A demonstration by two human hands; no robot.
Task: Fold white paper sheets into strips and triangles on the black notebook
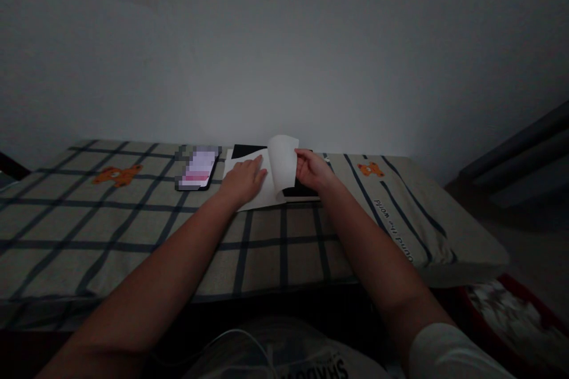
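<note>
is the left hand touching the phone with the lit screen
Apart. The head view shows the left hand resting flat on the open white-paged book, with a strip of checked cloth between it and the dark phone with the lit screen.

Open notebook (267,183), white page (283,161) curled upright
</note>
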